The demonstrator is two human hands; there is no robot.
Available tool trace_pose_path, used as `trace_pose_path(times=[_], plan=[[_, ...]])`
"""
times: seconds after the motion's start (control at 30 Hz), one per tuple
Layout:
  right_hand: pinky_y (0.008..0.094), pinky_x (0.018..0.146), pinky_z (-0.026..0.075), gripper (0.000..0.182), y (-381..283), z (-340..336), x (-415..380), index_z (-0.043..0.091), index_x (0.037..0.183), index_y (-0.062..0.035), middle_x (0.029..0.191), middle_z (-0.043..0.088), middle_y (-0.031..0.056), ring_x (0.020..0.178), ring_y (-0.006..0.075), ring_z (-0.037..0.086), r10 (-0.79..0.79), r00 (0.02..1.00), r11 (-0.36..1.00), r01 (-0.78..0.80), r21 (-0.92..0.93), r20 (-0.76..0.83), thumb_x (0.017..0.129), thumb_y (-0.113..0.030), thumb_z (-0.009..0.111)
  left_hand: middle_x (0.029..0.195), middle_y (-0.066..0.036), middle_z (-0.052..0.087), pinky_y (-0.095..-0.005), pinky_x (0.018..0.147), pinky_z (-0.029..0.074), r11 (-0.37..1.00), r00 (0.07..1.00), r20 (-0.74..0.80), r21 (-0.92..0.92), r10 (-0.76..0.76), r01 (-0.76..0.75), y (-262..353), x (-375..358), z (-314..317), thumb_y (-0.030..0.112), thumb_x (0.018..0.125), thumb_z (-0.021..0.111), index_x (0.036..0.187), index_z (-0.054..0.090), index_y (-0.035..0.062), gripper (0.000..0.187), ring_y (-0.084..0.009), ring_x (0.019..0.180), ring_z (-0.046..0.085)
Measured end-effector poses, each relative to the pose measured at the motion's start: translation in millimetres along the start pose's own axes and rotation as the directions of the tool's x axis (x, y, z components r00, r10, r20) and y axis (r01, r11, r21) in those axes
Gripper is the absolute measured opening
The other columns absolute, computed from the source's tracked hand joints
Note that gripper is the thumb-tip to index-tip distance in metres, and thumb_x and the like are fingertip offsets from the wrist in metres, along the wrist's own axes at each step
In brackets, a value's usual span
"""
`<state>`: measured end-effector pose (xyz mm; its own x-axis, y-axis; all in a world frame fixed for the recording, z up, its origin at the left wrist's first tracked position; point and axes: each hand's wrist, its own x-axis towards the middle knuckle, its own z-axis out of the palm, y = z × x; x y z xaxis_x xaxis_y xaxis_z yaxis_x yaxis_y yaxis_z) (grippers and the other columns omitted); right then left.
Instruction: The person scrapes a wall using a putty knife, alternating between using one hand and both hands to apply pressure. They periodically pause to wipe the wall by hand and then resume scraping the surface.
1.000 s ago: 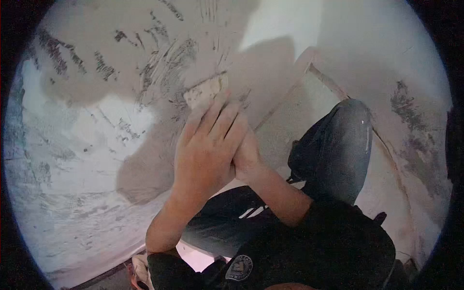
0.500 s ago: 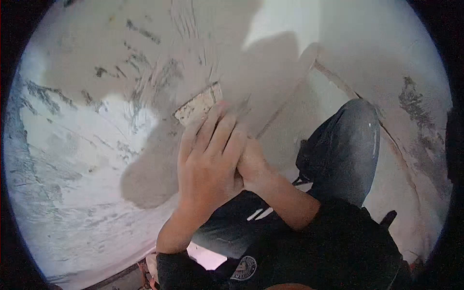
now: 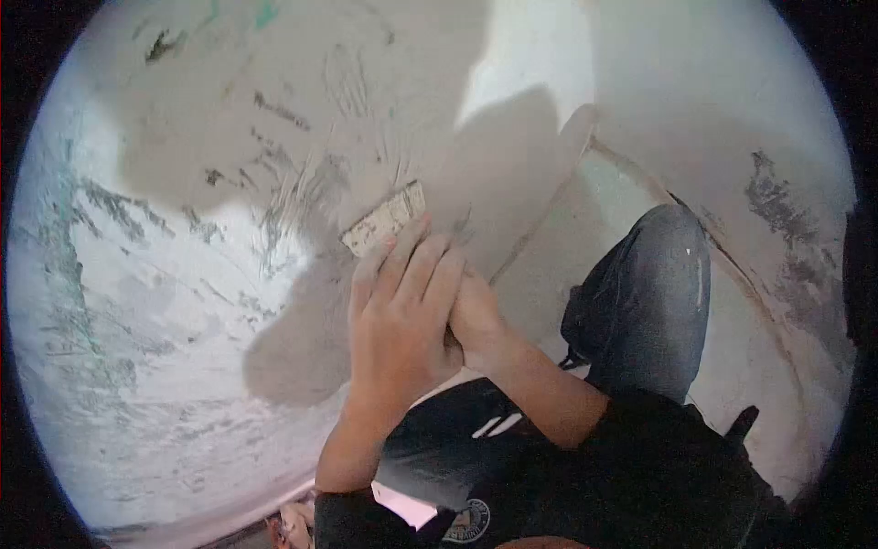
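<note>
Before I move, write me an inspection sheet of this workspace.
Surface: pale wall-like surface, dark smears and streaks, a rough brownish seam.
Job's things: flat, speckled scraper-like blade against the surface; handle hidden by the hands.
Clutter: pale-and-orange item at the lower edge, cut off, too unclear to name.
Grippers: bare left hand partly over the right hand, fingers reaching the blade; right hand's grip hidden.
Cables: nothing seen.
Surroundings: bent knee beside the right forearm; shadows across the surface.

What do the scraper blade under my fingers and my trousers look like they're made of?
Blade: probably metal, dull; thin straight edge, speckled with pale residue. Trousers: dark woven cloth, perhaps denim; matte, faded at the knee.
</note>
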<state>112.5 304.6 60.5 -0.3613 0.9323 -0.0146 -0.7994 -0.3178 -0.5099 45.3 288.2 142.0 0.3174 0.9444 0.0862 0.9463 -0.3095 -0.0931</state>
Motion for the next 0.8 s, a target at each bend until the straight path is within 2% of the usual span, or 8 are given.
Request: trace_pose_path(times=[0.03, 0.07, 0.13, 0.23, 0.37, 0.57, 0.63, 0.8], plan=[[0.0349, 0.090, 0.054, 0.032, -14, 7, 2, 0.051, 0.127, 0.0009, 0.116, 0.061, 0.0136, 0.105, 0.0226, 0.063, 0.449, 0.881, 0.886, -0.418, 0.199, -0.151, 0.103, -0.020, 0.049, 0.131, -0.008, 0.060, -0.0468, 0.112, 0.028, 0.999, 1.000, 0.014, -0.033, -0.009, 0.010, -4, 1, 0, 0.020, 0.055, 0.072, 0.116, 0.063, 0.0133, 0.062, -0.0277, 0.134, 0.047], [0.0349, 0.090, 0.054, 0.032, -2, 0, -1, 0.051, 0.127, 0.0009, 0.116, 0.061, 0.0136, 0.105, 0.0226, 0.063, 0.454, 0.879, 0.884, -0.423, 0.199, -0.148, 0.103, -0.020, 0.049, 0.130, -0.007, 0.060, -0.0463, 0.112, 0.029, 0.999, 1.000, 0.015, -0.041, 0.002, -0.001, -5, 7, -4, 0.020, 0.055, 0.071, 0.115, 0.063, 0.0137, 0.061, -0.0272, 0.134, 0.047], [0.0348, 0.089, 0.054, 0.032, 18, -14, -13, 0.051, 0.128, -0.0005, 0.118, 0.060, 0.0136, 0.106, 0.0216, 0.062, 0.054, 0.994, 0.998, -0.051, -0.031, 0.100, 0.104, -0.021, 0.048, 0.129, -0.007, 0.061, -0.0457, 0.111, 0.029, 1.000, 0.999, 0.025, -0.015, -0.026, 0.026, 7, -3, 0, 0.020, 0.056, 0.071, 0.114, 0.063, 0.0136, 0.059, -0.0266, 0.133, 0.048], [0.0346, 0.088, 0.055, 0.032, -15, 9, -4, 0.050, 0.129, -0.0009, 0.117, 0.060, 0.0136, 0.106, 0.0211, 0.062, 0.374, 0.915, 0.915, -0.338, 0.219, -0.150, 0.104, -0.021, 0.048, 0.126, -0.006, 0.063, -0.0456, 0.110, 0.030, 1.000, 0.997, -0.074, -0.030, 0.003, -0.005, 2, 0, 4, 0.018, 0.057, 0.069, 0.112, 0.064, 0.0124, 0.055, -0.0259, 0.130, 0.051], [0.0342, 0.087, 0.055, 0.032, -17, -1, -5, 0.049, 0.130, -0.0004, 0.117, 0.060, 0.0145, 0.106, 0.0210, 0.062, 0.428, 0.900, 0.871, -0.385, 0.306, -0.084, 0.104, -0.020, 0.048, 0.128, -0.005, 0.062, -0.0465, 0.109, 0.030, 0.999, 0.999, -0.018, -0.037, -0.033, 0.032, 10, 0, 2, 0.019, 0.058, 0.071, 0.115, 0.064, 0.0136, 0.057, -0.0251, 0.132, 0.049], [0.0338, 0.085, 0.056, 0.030, -11, 13, 7, 0.051, 0.127, 0.0002, 0.117, 0.060, 0.0157, 0.106, 0.0203, 0.063, 0.404, 0.897, 0.890, -0.341, 0.303, -0.178, 0.104, -0.019, 0.047, 0.130, -0.007, 0.060, -0.0446, 0.111, 0.031, 0.998, 0.999, 0.016, -0.046, -0.046, 0.047, 0, 10, -16, 0.016, 0.058, 0.070, 0.115, 0.063, 0.0111, 0.057, -0.0257, 0.134, 0.047], [0.0338, 0.086, 0.055, 0.030, -22, -5, -3, 0.052, 0.127, -0.0003, 0.118, 0.060, 0.0154, 0.105, 0.0198, 0.063, 0.403, 0.913, 0.914, -0.399, 0.073, -0.063, 0.104, -0.020, 0.047, 0.130, -0.007, 0.059, -0.0439, 0.111, 0.030, 0.999, 0.999, -0.008, -0.015, -0.042, 0.042, 12, 2, 2, 0.016, 0.057, 0.071, 0.114, 0.063, 0.0119, 0.058, -0.0251, 0.134, 0.048], [0.0340, 0.089, 0.053, 0.032, -10, 15, 11, 0.052, 0.127, 0.0008, 0.119, 0.060, 0.0145, 0.108, 0.0188, 0.060, 0.207, 0.956, 0.975, -0.186, 0.119, -0.206, 0.104, -0.021, 0.048, 0.131, -0.007, 0.060, -0.0470, 0.112, 0.027, 0.995, 0.997, -0.046, -0.080, -0.060, 0.056, -2, 11, 4, 0.020, 0.056, 0.072, 0.114, 0.066, 0.0160, 0.058, -0.0256, 0.132, 0.050]])
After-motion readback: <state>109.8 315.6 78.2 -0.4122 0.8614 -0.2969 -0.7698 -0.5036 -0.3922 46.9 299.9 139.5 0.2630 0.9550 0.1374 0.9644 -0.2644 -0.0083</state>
